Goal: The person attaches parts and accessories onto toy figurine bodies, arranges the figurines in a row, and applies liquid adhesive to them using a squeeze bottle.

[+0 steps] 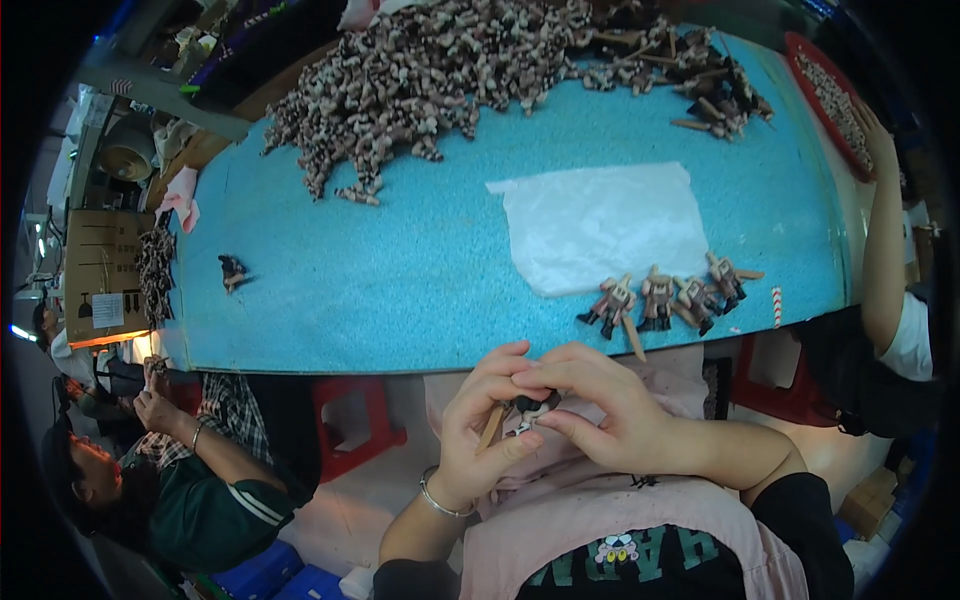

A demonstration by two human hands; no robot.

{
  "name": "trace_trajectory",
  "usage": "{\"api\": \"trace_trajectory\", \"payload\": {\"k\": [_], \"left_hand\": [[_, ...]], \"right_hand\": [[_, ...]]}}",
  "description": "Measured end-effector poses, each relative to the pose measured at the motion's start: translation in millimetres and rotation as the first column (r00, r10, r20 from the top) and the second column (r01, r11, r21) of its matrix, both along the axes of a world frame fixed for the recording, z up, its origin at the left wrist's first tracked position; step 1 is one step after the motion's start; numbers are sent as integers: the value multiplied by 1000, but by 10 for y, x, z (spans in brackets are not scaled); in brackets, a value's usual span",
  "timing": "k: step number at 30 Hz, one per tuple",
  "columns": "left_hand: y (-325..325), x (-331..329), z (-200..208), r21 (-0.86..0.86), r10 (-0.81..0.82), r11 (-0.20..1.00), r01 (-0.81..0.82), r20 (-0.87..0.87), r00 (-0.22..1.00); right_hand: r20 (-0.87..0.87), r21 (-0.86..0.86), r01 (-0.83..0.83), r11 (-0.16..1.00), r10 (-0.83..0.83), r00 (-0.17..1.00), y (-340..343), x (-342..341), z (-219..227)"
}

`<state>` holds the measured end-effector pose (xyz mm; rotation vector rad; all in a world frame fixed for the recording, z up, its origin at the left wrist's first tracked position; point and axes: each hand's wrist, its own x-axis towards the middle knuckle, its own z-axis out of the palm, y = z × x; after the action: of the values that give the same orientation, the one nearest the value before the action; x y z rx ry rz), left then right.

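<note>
Over the lap, below the near edge of a blue worktable (400, 290), the left hand (480, 430) and right hand (600, 410) pinch 1 small toy figure (532, 408) between fingertips, a tan stick part (491, 426) against the left fingers. This looks like the fitting step; seating the part likely calls for a firm, aligned press. 4 finished figures (665, 298) lie by a white plastic sheet (600, 225), a heap of figures (430, 70) beyond.
</note>
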<state>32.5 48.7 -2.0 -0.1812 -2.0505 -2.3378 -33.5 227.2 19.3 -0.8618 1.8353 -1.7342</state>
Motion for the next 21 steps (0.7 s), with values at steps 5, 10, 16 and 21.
{"api": "trace_trajectory", "payload": {"k": [5, 10, 16, 21], "left_hand": [[-264, -60, 87, -206, 224, 952, -225, -29, 974], [-1054, -216, 24, -549, 550, 601, -581, -244, 799], [-2240, -440, -141, -744, 627, 194, -639, -407, 664], [-2521, -493, -132, -791, 548, -72, -608, -540, 638]], "right_hand": [[-295, 118, 66, 991, -28, 955, -3, -348, 178], [-385, 265, 331, 906, -215, 897, -106, -1388, 91], [-781, 56, 639, 768, -364, 507, -544, -2341, -264], [-627, 232, 671, 704, -419, 656, -777, -2325, -223]]}}
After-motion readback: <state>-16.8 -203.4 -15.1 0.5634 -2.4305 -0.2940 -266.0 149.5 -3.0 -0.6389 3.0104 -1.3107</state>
